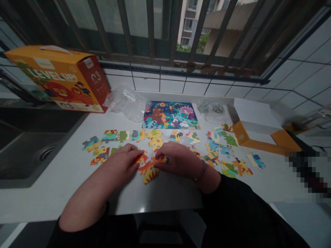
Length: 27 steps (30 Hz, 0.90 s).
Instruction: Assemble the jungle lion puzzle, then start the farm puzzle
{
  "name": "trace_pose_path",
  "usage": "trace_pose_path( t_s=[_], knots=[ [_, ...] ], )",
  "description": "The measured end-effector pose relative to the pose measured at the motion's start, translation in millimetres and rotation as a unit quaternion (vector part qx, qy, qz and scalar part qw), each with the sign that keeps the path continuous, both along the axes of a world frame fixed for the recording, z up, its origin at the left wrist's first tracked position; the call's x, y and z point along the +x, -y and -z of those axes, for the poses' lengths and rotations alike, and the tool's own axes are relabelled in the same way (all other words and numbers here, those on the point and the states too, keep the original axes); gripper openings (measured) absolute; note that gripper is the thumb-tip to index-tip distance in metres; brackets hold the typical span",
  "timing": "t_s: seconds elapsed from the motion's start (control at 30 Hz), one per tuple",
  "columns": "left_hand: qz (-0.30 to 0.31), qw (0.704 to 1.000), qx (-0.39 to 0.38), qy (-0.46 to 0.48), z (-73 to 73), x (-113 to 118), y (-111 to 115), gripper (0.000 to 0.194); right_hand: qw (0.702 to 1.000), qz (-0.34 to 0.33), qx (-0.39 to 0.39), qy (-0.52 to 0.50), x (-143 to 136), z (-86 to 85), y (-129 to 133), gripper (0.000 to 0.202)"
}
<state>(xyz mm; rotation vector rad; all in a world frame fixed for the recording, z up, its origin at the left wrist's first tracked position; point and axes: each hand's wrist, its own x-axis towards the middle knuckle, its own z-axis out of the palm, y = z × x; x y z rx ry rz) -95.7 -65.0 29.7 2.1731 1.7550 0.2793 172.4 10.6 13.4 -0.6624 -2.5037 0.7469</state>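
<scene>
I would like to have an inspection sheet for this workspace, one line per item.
Surface: white countertop beside dark sink.
Job's things: puzzle pieces spread about; picture board behind them.
Clutter: orange box at left, clear plastic bag, open carton at right.
Hands: left hand touches pieces; right hand pinches one.
Cables: nothing clearly seen; right edge partly pixelated.
Surroundings: barred window, white tiled wall.
</scene>
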Motion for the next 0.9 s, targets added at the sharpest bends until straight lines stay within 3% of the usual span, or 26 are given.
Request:
trace_pose_path(
  t_s=[0.13,0.27,0.4,0.57,0.67,0.77,0.83,0.9],
  knots=[
    [0.02,0.999,0.002,0.033,2.8,1.4,-3.9,0.04,0.996,-0.066,0.024,0.052,8.7,1.1,-7.8,0.039],
    [0.057,0.997,-0.02,0.052,3.1,10.4,-4.1,0.038,0.995,-0.041,-0.002,0.089,22.1,-0.4,-14.9,0.025],
    [0.078,0.995,-0.013,0.06,3.4,23.4,-3.3,0.031,0.987,0.01,-0.018,0.161,35.3,-5.6,-15.2,0.035],
    [0.11,0.99,-0.003,0.084,14.7,38.2,-10.5,0.028,0.985,0.098,0.072,0.126,38.0,-21.7,20.7,0.018],
    [0.158,0.982,-0.005,0.108,25.9,45.6,-18.6,0.024,0.988,0.044,0.119,0.089,31.1,-24.8,56.0,0.023],
    [0.183,0.974,-0.017,0.131,31.8,50.3,-24.3,0.023,0.984,-0.008,0.148,0.1,25.7,-13.0,81.4,0.015],
    [0.185,0.974,-0.02,0.133,31.2,51.4,-24.9,0.025,0.983,-0.008,0.15,0.104,26.1,-2.3,88.2,0.005],
    [0.184,0.974,-0.017,0.129,28.8,51.4,-23.5,0.029,0.984,-0.007,0.148,0.097,29.2,4.9,88.6,0.007]
  ],
)
